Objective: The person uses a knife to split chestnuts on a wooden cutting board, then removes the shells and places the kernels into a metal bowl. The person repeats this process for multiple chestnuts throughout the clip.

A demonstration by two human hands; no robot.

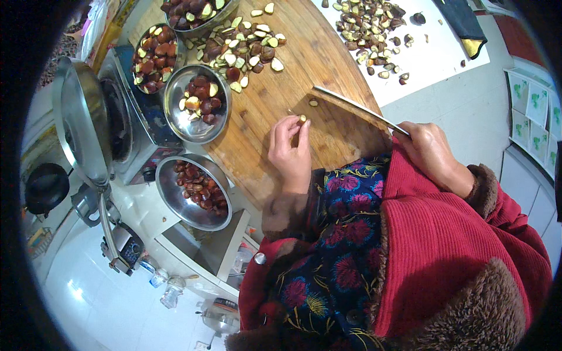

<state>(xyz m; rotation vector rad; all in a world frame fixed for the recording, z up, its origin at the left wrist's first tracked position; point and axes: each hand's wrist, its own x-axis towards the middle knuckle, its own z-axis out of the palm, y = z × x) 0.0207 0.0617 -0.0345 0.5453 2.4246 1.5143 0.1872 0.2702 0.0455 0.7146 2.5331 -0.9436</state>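
My left hand [290,153] is closed in a pinch above the wooden cutting board [275,76], with a small piece of chestnut [302,118] between thumb and fingertips. My right hand [432,153] is wrapped round the handle of a knife [354,105]. Its blade reaches left over the board, edge-on to me. Beside the blade lies a small cut slice [313,103]. Farther back on the board is a pile of cut chestnuts [249,50], brown shell and pale flesh showing. To the left of my left hand stands a steel bowl [170,111] with a few chestnuts in it.
Two more bowls of chestnuts [157,58] [190,10] stand at the back left. A nearer steel bowl [167,202] holds brown chestnuts. Chestnut scraps [374,35] lie scattered on a white surface beyond the board. A wok [82,117] leans by the stove at the left.
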